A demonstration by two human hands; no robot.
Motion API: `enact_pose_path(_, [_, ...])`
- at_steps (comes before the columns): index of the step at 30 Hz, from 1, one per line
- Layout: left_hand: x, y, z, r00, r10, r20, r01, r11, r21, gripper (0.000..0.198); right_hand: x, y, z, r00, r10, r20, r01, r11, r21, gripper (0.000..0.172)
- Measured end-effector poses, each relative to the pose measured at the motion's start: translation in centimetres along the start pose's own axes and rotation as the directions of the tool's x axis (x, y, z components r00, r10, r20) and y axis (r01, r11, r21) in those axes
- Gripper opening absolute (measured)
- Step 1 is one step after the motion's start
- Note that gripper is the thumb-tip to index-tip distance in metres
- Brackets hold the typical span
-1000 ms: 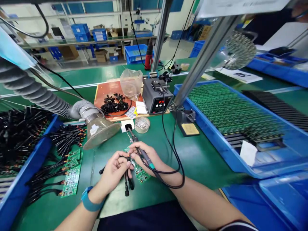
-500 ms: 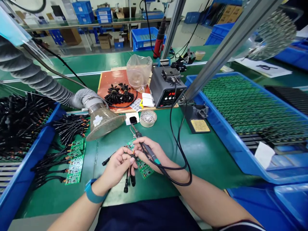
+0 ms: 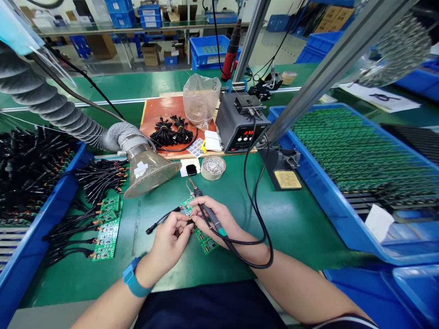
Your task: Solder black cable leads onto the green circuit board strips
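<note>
Circuit board lies flat on the green surface at the near middle of the head view, partly under both hands. The right hand is closed around the soldering iron, whose tip points far and left past the board's far end. The left hand pinches the end of a black cable at the board's left edge. Farther off stand a fume funnel and a soldering station.
</note>
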State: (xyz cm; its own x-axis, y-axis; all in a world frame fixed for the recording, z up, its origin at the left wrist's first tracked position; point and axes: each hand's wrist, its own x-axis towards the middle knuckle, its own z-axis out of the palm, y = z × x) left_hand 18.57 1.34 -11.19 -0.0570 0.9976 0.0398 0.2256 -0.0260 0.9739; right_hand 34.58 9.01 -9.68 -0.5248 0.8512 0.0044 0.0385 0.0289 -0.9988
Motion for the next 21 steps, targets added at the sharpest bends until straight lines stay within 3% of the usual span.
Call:
enact_pose_path(5, [0.37, 0.45, -0.11, 0.966, -0.231, 0.119, 0.256, 0.924, -0.285, 0.036, -0.05, -0.02, 0.11, 1.0, -0.009, 0.001, 0.009, 1.0, 0.026, 0.029])
enact_pose_path(8, [0.65, 0.64, -0.13, 0.946, -0.274, 0.172, 0.318, 0.882, -0.347, 0.044, -0.09, -0.03, 0.05, 1.0, -0.01, 0.007, 0.01, 0.999, 0.033, 0.03])
enact_pose_path(17, [0.67, 0.57, -0.03, 0.953, -0.24, 0.186, 0.295, 0.876, -0.38, 0.039, -0.17, 0.08, 0.17, 1.0, 0.019, 0.005, -0.019, 0.997, 0.074, 0.03])
enact_pose_path(19, [0.47, 0.37, 0.04, 0.97, -0.193, 0.147, 0.231, 0.916, -0.327, 0.032, -0.15, 0.08, 0.16, 1.0, 0.013, -0.003, -0.013, 0.997, 0.07, 0.03])
enact_pose_path(21, [0.24, 0.05, 0.07, 0.997, -0.059, 0.049, 0.066, 0.985, -0.162, 0.02, -0.15, 0.04, 0.15, 1.0, 0.009, -0.009, -0.008, 0.998, 0.057, 0.03])
